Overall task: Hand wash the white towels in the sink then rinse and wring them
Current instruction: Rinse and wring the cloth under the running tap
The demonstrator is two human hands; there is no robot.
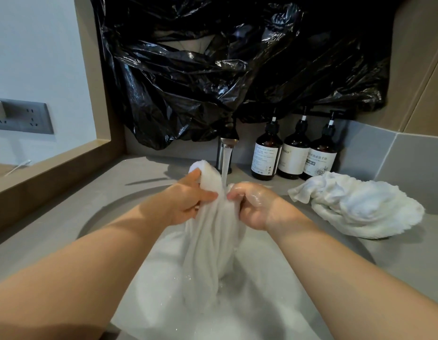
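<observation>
A wet white towel (213, 241) hangs bunched over the round sink (100, 217), its lower end trailing into the basin. My left hand (188, 200) grips its upper left part, fingers curled into the cloth. My right hand (254, 204), wet and shiny, grips the cloth just to the right. The faucet (226, 146) runs, and its stream falls on the towel between my two hands. A second white towel (355, 204) lies crumpled on the counter to the right of the sink.
Three dark pump bottles (293, 153) stand behind the sink at the right. A black plastic sheet (237, 69) covers the wall above the faucet. A wooden ledge (53, 168) borders the grey counter (409, 253) on the left, with a wall socket (24, 116) beyond.
</observation>
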